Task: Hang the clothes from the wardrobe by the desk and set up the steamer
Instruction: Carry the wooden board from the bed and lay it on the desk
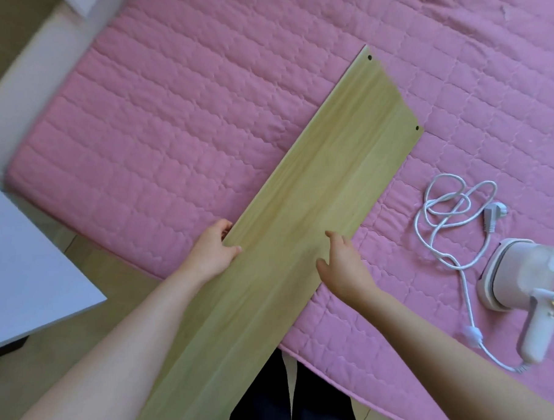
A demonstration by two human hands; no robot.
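A long pale wooden board (pixel 318 186) with two small holes at its far end lies slanted across a pink quilted bed (pixel 177 126), its near end sticking out over the bed's edge toward me. My left hand (pixel 213 251) grips the board's left edge, thumb on top and fingers curled underneath. On the board's right side, my right hand (pixel 343 263) rests with its fingers relaxed on the surface. A white handheld steamer (pixel 520 284) lies on the bed at the right. Its white cord (pixel 453 217) is coiled loosely beside it, ending in a grey plug (pixel 491 217).
A white desk corner (pixel 28 278) stands at the lower left. White furniture (pixel 31 72) borders the bed at the upper left. Wooden floor shows between the desk and the bed. My dark trousers (pixel 292 401) are below the board.
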